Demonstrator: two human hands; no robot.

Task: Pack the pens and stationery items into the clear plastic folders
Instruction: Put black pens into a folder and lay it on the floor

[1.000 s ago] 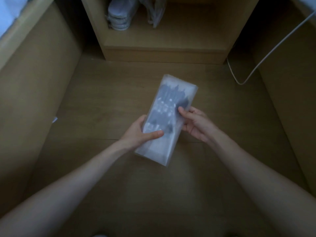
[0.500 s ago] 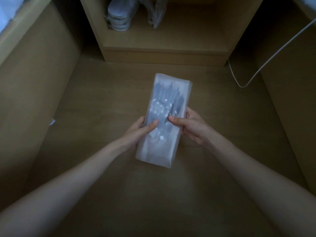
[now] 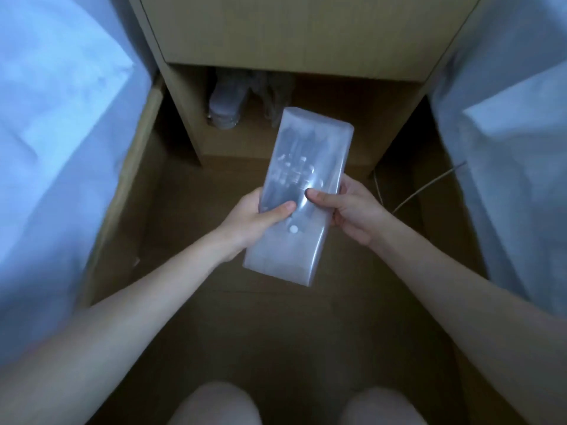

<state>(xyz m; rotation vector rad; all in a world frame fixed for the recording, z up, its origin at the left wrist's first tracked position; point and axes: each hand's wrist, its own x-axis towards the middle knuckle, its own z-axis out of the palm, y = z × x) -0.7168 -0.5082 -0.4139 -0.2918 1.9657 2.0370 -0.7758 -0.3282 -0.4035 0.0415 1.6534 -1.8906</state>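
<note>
A frosted clear plastic folder (image 3: 294,246) hangs above the wooden floor, long side pointing away from me. Dark pens (image 3: 302,154) show through its upper half, and a white snap button (image 3: 293,229) sits on its front. My left hand (image 3: 254,217) grips the folder's left edge, thumb pressed on the front. My right hand (image 3: 352,210) grips the right edge, thumb on the front beside the left thumb, fingers curled behind.
A wooden nightstand (image 3: 306,41) stands ahead, with plastic-wrapped items (image 3: 227,108) on its low shelf. White bedding (image 3: 55,148) borders the left, and more bedding (image 3: 506,148) the right. A white cable (image 3: 423,191) runs along the floor at right. My knees (image 3: 214,406) show at the bottom.
The camera has tilted up and pulled back, so the beds and nightstand top have come into view. The folder has straightened from a rightward tilt. Both thumbs have closed toward its middle.
</note>
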